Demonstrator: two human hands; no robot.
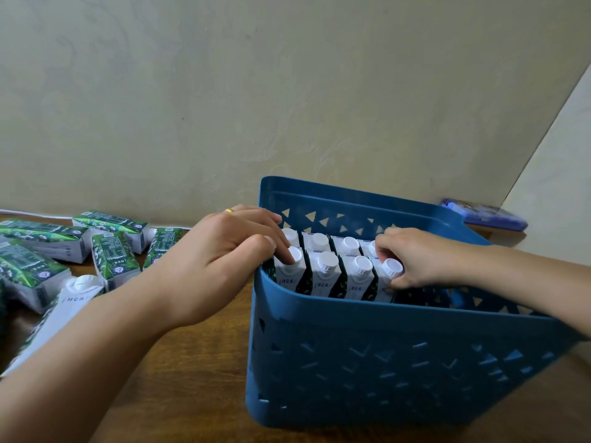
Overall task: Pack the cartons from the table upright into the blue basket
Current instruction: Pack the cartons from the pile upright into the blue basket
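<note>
Eight cartons stand upright in two rows at the left end of the blue basket. The right hand curls round the end carton of the near row, while the left hand rests bent fingers on the corner carton, seemingly steadying it. With the basket's right side unfilled, the rows could topple that way if released. More loose cartons lie on the wooden table; some are cut off at the frame's left edge, and the basket floor is hidden
</note>
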